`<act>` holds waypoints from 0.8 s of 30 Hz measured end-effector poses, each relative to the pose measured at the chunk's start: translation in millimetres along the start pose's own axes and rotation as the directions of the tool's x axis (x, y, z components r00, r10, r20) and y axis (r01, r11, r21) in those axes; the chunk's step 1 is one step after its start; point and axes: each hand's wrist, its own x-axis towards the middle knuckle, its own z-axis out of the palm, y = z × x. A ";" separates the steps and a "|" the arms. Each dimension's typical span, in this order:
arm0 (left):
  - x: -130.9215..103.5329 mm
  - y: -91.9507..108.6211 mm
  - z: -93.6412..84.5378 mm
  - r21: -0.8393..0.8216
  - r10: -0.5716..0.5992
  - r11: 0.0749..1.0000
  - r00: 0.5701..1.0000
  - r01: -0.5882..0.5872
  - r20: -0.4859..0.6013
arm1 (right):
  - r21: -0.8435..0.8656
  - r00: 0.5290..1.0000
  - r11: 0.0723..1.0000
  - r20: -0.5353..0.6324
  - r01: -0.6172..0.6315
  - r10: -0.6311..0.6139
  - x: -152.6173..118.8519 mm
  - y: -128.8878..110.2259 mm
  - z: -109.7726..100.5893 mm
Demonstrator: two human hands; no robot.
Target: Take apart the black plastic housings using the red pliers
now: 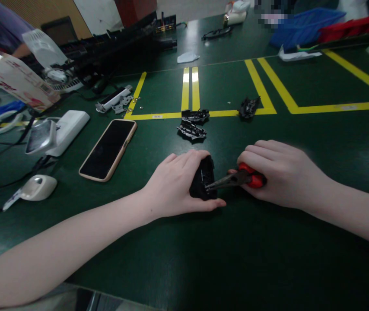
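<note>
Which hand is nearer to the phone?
Left. The left hand, holding a black part, is to the right of the phone; the right hand, gripping red-handled pliers, is farther right.

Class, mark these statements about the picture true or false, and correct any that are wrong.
1. The phone lies on the green table. True.
2. The right hand grips red-handled pliers. True.
3. The left hand holds the phone. False: it holds a black part.
4. The pliers point away from the black part. False: they point towards it.
5. The tape lines on the table are yellow. True.
</note>
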 end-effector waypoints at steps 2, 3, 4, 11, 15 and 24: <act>-0.1 0.7 -0.3 0.007 -0.004 1.000 1.000 0.004 0.000 | 0.022 1.000 1.000 0.010 -0.010 0.010 0.0 0.0 0.1; 0.0 1.0 -0.4 0.005 -0.005 1.000 1.000 0.005 -0.003 | 0.029 1.000 0.999 0.015 -0.015 0.015 0.3 -0.1 0.1; 0.1 1.1 -0.4 -0.002 -0.004 1.000 1.000 0.004 -0.009 | 0.035 1.000 0.999 0.019 -0.019 0.018 0.6 -0.2 0.1; 0.0 0.4 0.3 -0.038 0.016 0.999 1.000 -0.016 -0.017 | 0.046 1.000 0.999 0.009 -0.019 0.018 1.6 0.1 0.8; 0.0 0.3 -1.1 -0.030 0.048 0.998 0.999 -0.047 0.012 | 0.020 1.000 1.000 -0.015 -0.010 0.010 2.9 -0.5 -1.3; 1.0 -0.9 -1.9 -0.052 0.088 0.995 0.996 -0.087 0.030 | 0.014 1.000 1.000 0.000 -0.011 0.011 2.9 -0.2 -1.3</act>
